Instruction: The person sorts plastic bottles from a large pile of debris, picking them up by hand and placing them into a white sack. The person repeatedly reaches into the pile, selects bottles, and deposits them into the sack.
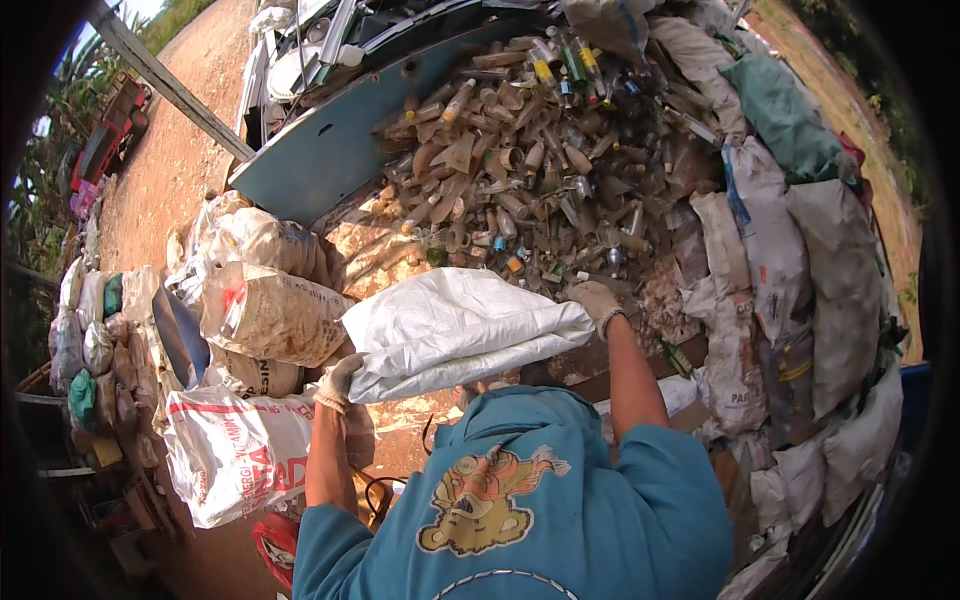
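A large white woven sack (460,330), folded and wrinkled, is stretched out flat in front of me between both hands. My left hand (338,383), in a pale work glove, grips its lower left corner. At its right end my right hand (596,303), gloved as well, is closed on the edge. Beyond the sack spreads a big heap of glass bottles (530,150), mostly clear and dusty. Some have coloured labels or caps. What the sack covers on the ground beneath it is hidden.
A bluish panel (330,150) borders the heap at the back left. Stuffed sacks (275,315) lie on the left, with a white sack with red print (235,455) nearer. Upright filled sacks (775,240) line the right. A wooden post (165,80) slants at upper left; a red vehicle (110,135) stands beyond.
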`<state>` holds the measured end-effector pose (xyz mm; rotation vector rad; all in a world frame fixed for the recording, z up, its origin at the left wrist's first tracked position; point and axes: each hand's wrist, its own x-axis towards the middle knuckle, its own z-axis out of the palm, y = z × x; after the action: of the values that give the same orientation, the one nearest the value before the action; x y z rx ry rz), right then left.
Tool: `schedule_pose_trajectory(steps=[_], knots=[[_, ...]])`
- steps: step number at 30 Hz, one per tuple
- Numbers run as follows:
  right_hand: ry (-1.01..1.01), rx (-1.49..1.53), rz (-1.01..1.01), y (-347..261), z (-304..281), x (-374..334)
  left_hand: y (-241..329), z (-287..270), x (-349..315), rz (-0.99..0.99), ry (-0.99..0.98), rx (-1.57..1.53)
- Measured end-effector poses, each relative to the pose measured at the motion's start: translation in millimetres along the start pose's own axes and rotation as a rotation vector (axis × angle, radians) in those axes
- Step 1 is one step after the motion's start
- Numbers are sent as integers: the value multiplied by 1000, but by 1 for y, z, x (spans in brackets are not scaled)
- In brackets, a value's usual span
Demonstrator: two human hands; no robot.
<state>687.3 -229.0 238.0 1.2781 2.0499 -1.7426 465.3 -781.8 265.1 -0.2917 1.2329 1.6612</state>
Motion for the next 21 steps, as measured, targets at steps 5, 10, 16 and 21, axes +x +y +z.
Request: schedule_pose_trajectory(steps=[5, 10, 16, 21], knots=[[46, -739, -433, -102, 16, -102, 0, 33, -25, 83, 164, 1021], [-1784, 780, -1129, -235, 32, -249, -43, 41, -23, -33, 303, 1004], [-1378, -177, -1439, -248, 102, -299, -119, 17, 8, -169, 274, 1271], [-982, -717, -727, -168, 166, -199, -126, -5, -19, -199, 424, 1383]])
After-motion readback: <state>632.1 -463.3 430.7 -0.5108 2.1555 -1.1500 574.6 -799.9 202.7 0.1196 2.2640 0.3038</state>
